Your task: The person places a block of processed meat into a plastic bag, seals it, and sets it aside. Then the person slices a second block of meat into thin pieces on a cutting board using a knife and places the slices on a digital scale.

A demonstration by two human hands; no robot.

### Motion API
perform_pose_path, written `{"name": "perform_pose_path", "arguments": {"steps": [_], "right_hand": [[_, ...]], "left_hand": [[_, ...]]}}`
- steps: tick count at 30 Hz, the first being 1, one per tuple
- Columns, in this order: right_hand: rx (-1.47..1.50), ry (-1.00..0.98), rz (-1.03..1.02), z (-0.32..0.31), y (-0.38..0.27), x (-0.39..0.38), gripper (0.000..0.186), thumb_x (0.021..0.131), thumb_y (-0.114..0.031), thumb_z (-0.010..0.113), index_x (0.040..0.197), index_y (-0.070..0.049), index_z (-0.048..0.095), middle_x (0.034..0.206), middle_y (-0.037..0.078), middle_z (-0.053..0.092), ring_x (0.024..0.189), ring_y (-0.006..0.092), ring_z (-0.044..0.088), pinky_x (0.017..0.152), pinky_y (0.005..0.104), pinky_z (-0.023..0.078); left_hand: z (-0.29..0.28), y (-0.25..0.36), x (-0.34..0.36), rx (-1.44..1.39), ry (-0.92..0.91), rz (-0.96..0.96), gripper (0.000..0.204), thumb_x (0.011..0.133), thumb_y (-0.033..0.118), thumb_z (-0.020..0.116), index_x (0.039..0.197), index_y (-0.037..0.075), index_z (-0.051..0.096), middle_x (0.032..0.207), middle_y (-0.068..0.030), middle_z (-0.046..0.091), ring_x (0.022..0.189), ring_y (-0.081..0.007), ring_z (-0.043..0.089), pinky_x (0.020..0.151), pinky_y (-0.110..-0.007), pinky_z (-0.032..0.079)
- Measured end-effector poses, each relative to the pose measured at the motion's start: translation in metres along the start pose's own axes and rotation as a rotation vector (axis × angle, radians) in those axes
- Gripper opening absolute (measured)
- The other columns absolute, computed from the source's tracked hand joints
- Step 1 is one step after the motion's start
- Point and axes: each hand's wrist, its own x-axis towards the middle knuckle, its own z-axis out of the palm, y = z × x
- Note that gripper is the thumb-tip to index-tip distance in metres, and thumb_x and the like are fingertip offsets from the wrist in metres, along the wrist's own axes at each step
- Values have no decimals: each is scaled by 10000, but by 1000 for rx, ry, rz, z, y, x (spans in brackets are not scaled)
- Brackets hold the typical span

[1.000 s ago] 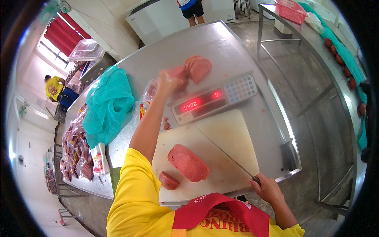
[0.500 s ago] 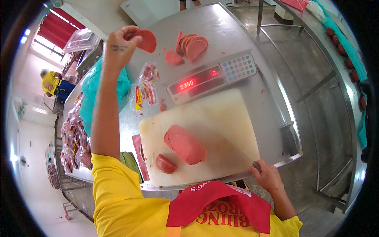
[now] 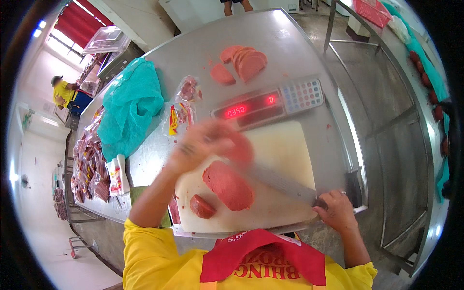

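My left hand [image 3: 197,147], smeared by motion, holds a pink-red slice of meat loaf [image 3: 237,146] above the far side of the white cutting board [image 3: 290,145]. My right hand [image 3: 335,210] is closed round the dark handle of a long knife [image 3: 285,186] at the board's right edge. The blade points left and away from me, its tip close to the held slice. On the board lies a thick meat loaf [image 3: 228,186] with a rounded end piece [image 3: 202,206] to its left. Beyond the scale, several cut slices [image 3: 250,63] lie fanned on the steel table.
A digital scale [image 3: 256,110] with a lit red display stands beyond the board. To its left are small plastic packets [image 3: 181,116] and a crumpled teal bag [image 3: 130,104]. Packed meat [image 3: 89,169] is heaped at far left. A co-worker [image 3: 65,93] stands in the background.
My left hand has come down and toward me from beside the pile of slices to over the board, still with a slice. The knife blade has swung into plainer view over the board.
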Motion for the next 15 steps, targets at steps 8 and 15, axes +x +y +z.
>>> {"name": "perform_pose_path", "arguments": {"steps": [8, 15], "right_hand": [[213, 343, -398, -85, -37, 159, 430, 808, -222, 675, 1157, -9, 544, 1122, 205, 566, 1084, 385, 517, 914, 429, 431], [179, 281, -483, -99, -69, 347, 961, 632, -240, 787, 1431, -120, 267, 1425, 228, 316, 1318, 398, 320, 1075, 487, 301]], "left_hand": [[-42, -24, 132, 426, 292, 79, 310, 880, 203, 623, 1118, 4, 617, 1058, -96, 663, 968, -156, 623, 843, -298, 494], [-109, -72, 286, 781, 190, 216, 421, 851, 169, 606, 1236, 9, 546, 1146, -177, 631, 1044, -238, 612, 897, -345, 480]]}}
